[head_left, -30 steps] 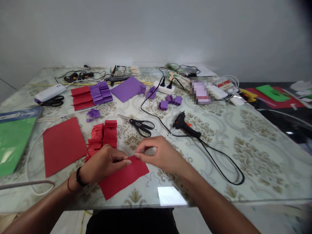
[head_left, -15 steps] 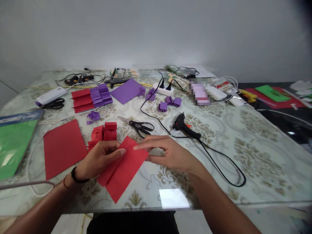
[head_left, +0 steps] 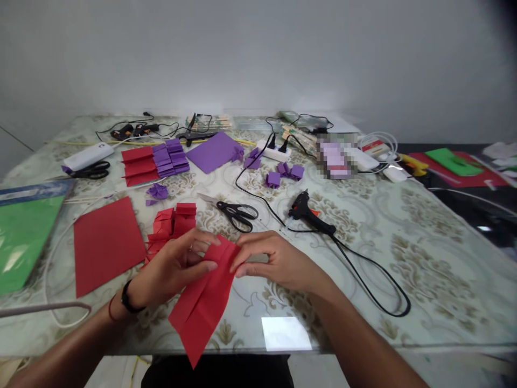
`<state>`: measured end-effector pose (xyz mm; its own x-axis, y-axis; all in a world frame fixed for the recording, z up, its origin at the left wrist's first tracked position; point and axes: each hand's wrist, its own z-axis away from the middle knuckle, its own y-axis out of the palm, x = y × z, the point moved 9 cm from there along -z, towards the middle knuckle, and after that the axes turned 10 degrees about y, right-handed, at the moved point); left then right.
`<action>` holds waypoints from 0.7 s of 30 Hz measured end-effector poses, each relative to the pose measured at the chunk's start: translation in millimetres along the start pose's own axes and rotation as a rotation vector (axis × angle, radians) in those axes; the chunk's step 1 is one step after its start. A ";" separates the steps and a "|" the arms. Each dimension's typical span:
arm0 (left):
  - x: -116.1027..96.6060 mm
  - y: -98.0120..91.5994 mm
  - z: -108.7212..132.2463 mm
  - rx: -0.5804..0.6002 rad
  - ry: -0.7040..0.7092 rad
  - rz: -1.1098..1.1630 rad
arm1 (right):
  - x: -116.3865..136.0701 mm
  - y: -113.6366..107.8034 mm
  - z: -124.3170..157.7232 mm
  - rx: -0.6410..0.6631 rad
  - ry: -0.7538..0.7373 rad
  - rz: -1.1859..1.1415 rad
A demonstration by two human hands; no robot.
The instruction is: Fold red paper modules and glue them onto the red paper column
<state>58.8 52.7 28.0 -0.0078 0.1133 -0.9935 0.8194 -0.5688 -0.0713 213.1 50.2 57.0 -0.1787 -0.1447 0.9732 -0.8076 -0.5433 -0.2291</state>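
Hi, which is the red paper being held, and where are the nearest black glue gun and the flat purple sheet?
Held red paper [head_left: 204, 302]: head view, middle of its surface.
Black glue gun [head_left: 312, 217]: head view, where body meets handle.
Flat purple sheet [head_left: 214, 152]: head view, middle of its face.

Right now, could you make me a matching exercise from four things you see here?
1. creased red sheet
2. glue gun
3. power strip
4. large green sheet

A. has two black plugs in it
B. at the picture's far left
C. held by the left hand and right hand
D. black and orange

Pairs: 1-C, 2-D, 3-A, 4-B
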 end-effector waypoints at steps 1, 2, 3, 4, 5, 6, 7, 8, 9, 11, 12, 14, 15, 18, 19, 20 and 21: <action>-1.9 0.6 -0.2 0.008 0.013 -0.055 | -0.2 -0.4 -0.5 -0.020 0.010 0.014; -3.7 1.9 -0.5 0.021 0.020 -0.095 | -0.7 -1.0 -0.8 -0.044 0.024 0.027; -5.2 3.0 -0.8 0.032 0.020 -0.124 | -1.6 -1.6 -1.0 -0.068 0.041 0.034; -6.8 3.9 -1.3 0.041 0.020 -0.145 | -2.7 -2.2 -1.0 -0.088 0.062 0.034; -9.4 3.9 -1.9 0.042 0.030 -0.162 | -3.9 -2.6 -0.8 -0.105 0.082 0.025; -13.2 2.8 -2.6 0.032 0.053 -0.182 | -5.0 -3.0 -0.4 -0.120 0.100 0.009; -17.6 1.2 -3.4 0.020 0.088 -0.205 | -5.8 -3.5 0.0 -0.134 0.114 -0.013; -21.4 0.3 -3.9 0.016 0.121 -0.231 | -6.4 -3.8 0.4 -0.144 0.123 -0.037; -24.2 0.1 -4.2 0.022 0.149 -0.254 | -7.3 -4.0 0.7 -0.154 0.131 -0.062; -24.2 1.2 -4.2 0.052 0.164 -0.295 | -10.4 -3.7 1.0 -0.175 0.151 -0.126; -22.8 1.3 -4.0 0.059 0.165 -0.315 | -13.0 -3.3 1.0 -0.191 0.164 -0.165; -21.2 -0.5 -3.3 0.038 0.182 -0.354 | -19.2 -2.8 1.4 -0.249 0.190 -0.255; -22.5 -2.9 -2.7 0.003 0.208 -0.377 | -22.4 -1.8 1.7 -0.278 0.202 -0.298; -27.8 -11.7 0.0 -0.125 0.248 -0.484 | -28.2 9.5 0.3 -0.276 0.227 -0.384; -28.9 -13.8 0.8 -0.155 0.238 -0.516 | -28.4 14.4 -0.7 -0.253 0.230 -0.391; -30.2 -15.2 1.4 -0.176 0.228 -0.534 | -28.4 18.3 -1.5 -0.233 0.235 -0.383; -31.2 -15.6 1.7 -0.185 0.220 -0.536 | -28.6 20.3 -2.0 -0.224 0.243 -0.366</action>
<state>45.3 56.6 60.0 -0.3447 0.5214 -0.7806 0.8201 -0.2373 -0.5207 200.7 44.9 24.5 0.0353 0.2343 0.9715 -0.9381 -0.3273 0.1130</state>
